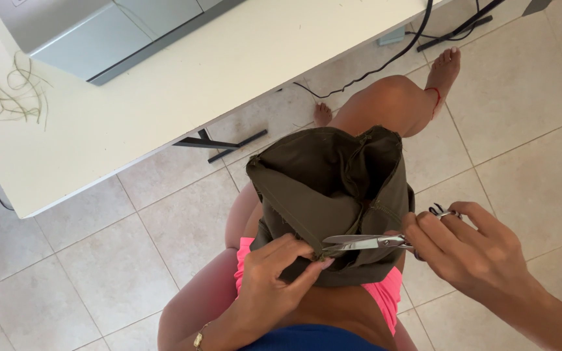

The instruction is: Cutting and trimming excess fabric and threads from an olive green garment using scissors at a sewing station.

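Note:
A piece of dark olive-green fabric lies bunched over my lap, seams showing along its edges. My left hand pinches the fabric's lower edge between thumb and fingers. My right hand holds metal scissors by the handles; the blades point left and meet the fabric right beside my left fingertips.
A cream table stands ahead to the left, with a grey sewing machine and loose green threads on it. Black cables run under it across the beige tiled floor. My bare legs and feet reach toward the table.

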